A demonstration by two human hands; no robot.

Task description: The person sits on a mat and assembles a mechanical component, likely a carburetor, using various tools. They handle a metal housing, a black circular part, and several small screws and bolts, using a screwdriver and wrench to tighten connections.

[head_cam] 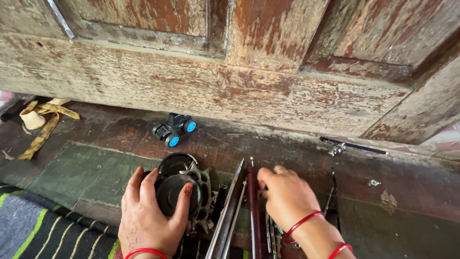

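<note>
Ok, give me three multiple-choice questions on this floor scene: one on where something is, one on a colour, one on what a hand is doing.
1. Where is the toy car?
A. On the floor at the foot of the wooden door
B. On the striped mat
C. In the right hand

2. What colour are the toy car's wheel hubs?
A. Red
B. Blue
C. Yellow

3. What is the left hand doing?
A. Lying flat on the floor
B. Gripping the round black metal part
C. Holding the toy car

Answers: 1 A, it sits just below the door's bottom rail. 2 B, the hubs show bright blue. 3 B, fingers and thumb wrap the black part, while the right hand rests on the long metal rods.
</note>
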